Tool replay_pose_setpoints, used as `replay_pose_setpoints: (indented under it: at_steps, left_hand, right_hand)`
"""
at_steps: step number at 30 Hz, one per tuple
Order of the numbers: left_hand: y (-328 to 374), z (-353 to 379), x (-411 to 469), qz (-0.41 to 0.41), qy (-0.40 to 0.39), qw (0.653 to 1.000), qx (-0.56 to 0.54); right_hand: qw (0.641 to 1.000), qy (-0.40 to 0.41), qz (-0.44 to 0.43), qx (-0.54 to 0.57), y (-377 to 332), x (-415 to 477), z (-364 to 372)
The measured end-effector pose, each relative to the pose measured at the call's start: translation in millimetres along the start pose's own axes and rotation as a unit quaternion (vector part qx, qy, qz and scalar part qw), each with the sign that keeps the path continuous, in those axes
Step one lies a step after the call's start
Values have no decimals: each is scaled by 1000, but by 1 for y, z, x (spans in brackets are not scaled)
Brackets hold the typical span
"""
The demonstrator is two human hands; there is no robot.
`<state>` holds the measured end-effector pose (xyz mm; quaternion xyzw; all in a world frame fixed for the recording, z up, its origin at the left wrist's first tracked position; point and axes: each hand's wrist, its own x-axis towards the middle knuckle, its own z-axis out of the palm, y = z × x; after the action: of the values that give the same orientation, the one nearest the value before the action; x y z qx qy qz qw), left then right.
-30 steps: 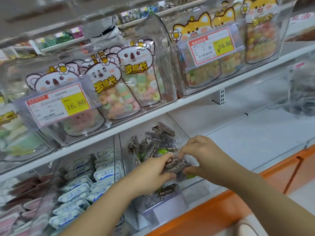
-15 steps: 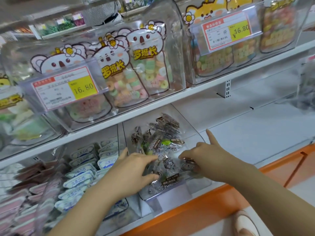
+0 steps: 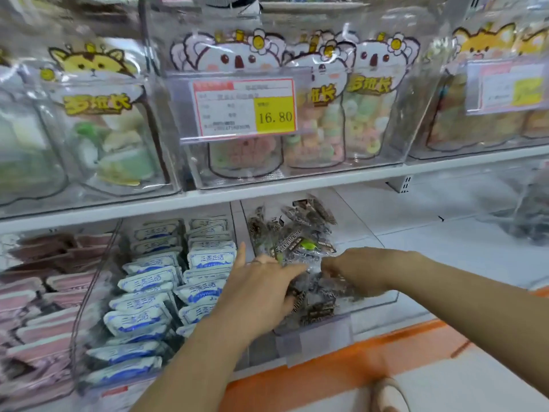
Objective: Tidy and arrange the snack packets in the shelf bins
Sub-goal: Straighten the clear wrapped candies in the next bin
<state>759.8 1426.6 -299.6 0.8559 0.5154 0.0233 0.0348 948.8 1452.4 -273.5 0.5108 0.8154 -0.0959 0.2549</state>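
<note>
A pile of dark snack packets point(image 3: 300, 233) with clear wrappers and a green spot lies in a clear shelf bin point(image 3: 315, 337) on the lower shelf. My left hand point(image 3: 258, 289) reaches in from the left, fingers stretched out and touching the front packets. From the right, my right hand point(image 3: 356, 272) has its fingers curled down and pinches a packet at the front of the pile; motion blur hides the fingertips. The neighbouring bin to the left holds rows of blue-and-white packets point(image 3: 205, 260).
Pink packets point(image 3: 35, 292) fill the far-left bin. The upper shelf carries clear bins of koala-print candy bags point(image 3: 365, 114) with a 16.80 price tag point(image 3: 246, 108). White shelf board point(image 3: 445, 248) lies right of the dark packets, an orange base strip point(image 3: 326, 373) below.
The view has swung left. My left hand has spread its fingers over the dark packets, and my right hand has curled down onto the front of the pile.
</note>
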Motion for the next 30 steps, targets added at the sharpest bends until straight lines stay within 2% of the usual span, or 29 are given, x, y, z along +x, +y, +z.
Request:
replay_pose_setpoints:
  at_steps: [6, 11, 15, 18, 22, 23, 25, 27, 28, 30]
  left_hand:
    - [-8, 1, 2, 27, 9, 999, -21]
    - [-13, 10, 3, 30, 40, 998, -28]
    - [-12, 10, 2, 28, 55, 997, -37]
    - [-11, 8, -1, 27, 61, 997, -49]
    - [-13, 8, -1, 21, 56, 996, -60]
    - [-14, 7, -1, 16, 55, 996, -62]
    - [-15, 6, -2, 8, 54, 996, -64]
    - [-16, 6, -3, 7, 49, 997, -63]
    - [-16, 6, -2, 7, 43, 997, -59]
    - [-17, 4, -2, 7, 31, 998, -55]
  right_hand:
    - [1000, -15, -21, -7, 1, 7, -18]
    - [985, -151, -7, -79, -13, 2, -44]
    - [975, -218, -1, -49, -12, 20, -41]
    - [973, -231, 4, -22, -11, 30, -24]
    - [975, -215, -32, -48, -12, 32, -8]
    - [975, -219, -31, -29, -9, 31, -8]
    - [962, -257, -21, 90, -1, 25, -17]
    - [923, -289, 3, 255, 9, 20, -29]
    - [904, -284, 28, 318, 14, 20, -32]
    - [890, -229, 81, 386, 18, 27, -31]
